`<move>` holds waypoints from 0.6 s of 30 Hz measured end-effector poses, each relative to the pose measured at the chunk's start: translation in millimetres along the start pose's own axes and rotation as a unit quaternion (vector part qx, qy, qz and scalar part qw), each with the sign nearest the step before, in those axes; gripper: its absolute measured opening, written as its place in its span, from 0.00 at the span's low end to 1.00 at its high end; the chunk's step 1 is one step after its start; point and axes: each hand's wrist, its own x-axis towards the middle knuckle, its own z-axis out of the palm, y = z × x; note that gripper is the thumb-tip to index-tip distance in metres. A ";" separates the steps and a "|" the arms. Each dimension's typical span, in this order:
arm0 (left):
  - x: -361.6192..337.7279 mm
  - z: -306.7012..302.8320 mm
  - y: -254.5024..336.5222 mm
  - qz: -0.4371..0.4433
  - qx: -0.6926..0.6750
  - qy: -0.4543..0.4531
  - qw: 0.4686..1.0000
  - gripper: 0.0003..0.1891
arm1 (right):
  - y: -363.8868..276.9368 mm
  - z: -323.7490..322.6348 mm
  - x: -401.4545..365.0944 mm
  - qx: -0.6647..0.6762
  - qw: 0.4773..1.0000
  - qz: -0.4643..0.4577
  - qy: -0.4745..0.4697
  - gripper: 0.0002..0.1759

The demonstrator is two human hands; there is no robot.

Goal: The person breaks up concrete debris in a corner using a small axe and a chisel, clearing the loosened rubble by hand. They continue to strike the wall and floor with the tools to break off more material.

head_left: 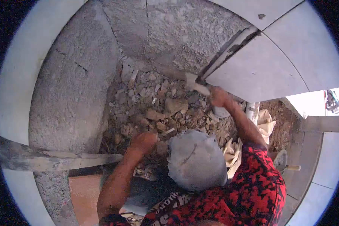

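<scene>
My right hand is closed round the pale handle of a hammer-like tool. The tool's blurred head meets the lower edge of the wall, beside the corner of a large tile. My left hand is closed low over the rubble; what it holds, if anything, is hidden. Just right of its fingers lies a small pale stick-like piece. A large grey rounded thing, marked with a dark line, stands between my forearms.
Rough grey walls enclose the rubble at left and back. A long board enters from the left above a reddish block. Crumpled pale sacking, a pipe and a trowel-like tool are at right.
</scene>
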 end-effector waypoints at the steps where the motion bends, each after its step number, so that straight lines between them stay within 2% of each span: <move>1: 6.1 13.6 -5.8 -0.001 -0.009 -0.005 1.000 0.10 | -43.4 -44.9 -13.2 0.079 0.996 0.020 -0.036 0.24; 2: 16.3 36.3 -16.9 0.018 -0.014 0.017 1.000 0.10 | -68.6 -65.8 -23.0 0.156 0.984 0.038 -0.075 0.22; 3: 21.9 48.8 -23.3 0.037 -0.013 0.041 0.998 0.11 | -52.8 -28.0 -31.1 0.101 0.988 -0.051 0.103 0.20; 4: 16.4 40.5 -19.8 0.032 -0.016 0.037 0.999 0.11 | -43.7 -9.4 -25.4 0.106 0.988 -0.054 0.098 0.20; 6: 3.2 6.1 -6.7 0.107 -0.026 0.023 0.994 0.11 | -20.5 12.2 7.3 0.102 0.994 0.000 0.039 0.20; 7: 3.2 2.2 -3.2 0.107 -0.022 0.029 0.994 0.11 | 4.2 31.9 30.5 0.025 0.998 -0.015 -0.060 0.20; 8: 5.0 -2.3 -0.5 0.086 -0.004 0.015 0.996 0.11 | -1.9 22.1 29.9 0.021 0.998 -0.017 -0.053 0.20; 10: 10.4 -9.3 -2.0 0.038 0.032 -0.020 0.999 0.11 | -36.4 3.4 15.5 0.059 0.993 0.048 -0.087 0.25; 11: 10.4 -4.2 0.8 0.014 0.037 -0.046 0.998 0.11 | -49.6 5.1 -0.4 0.066 0.995 -0.063 0.032 0.30; 12: 8.6 1.2 5.5 -0.011 0.038 -0.075 0.996 0.12 | -55.9 4.2 -5.1 0.066 0.995 -0.068 0.019 0.30; 14: 5.9 -2.2 9.4 -0.043 -0.015 -0.077 0.996 0.12 | -65.2 2.2 -8.2 0.082 0.982 -0.135 0.101 0.32; 15: 4.8 -8.2 8.6 -0.074 -0.058 -0.069 0.993 0.12 | -53.7 15.8 7.3 0.084 0.991 -0.086 0.064 0.31; 16: 9.9 6.3 0.2 -0.074 -0.053 -0.067 0.994 0.12 | -52.6 8.7 21.9 0.084 0.990 -0.085 0.069 0.31; 17: 22.5 35.1 -13.9 -0.012 -0.015 -0.044 0.999 0.11 | -52.8 -1.9 34.8 0.098 0.991 0.013 -0.085 0.31; 18: 32.0 47.0 -22.8 0.049 0.025 -0.017 0.998 0.11 | -52.8 -10.7 44.7 0.108 0.960 0.110 -0.233 0.31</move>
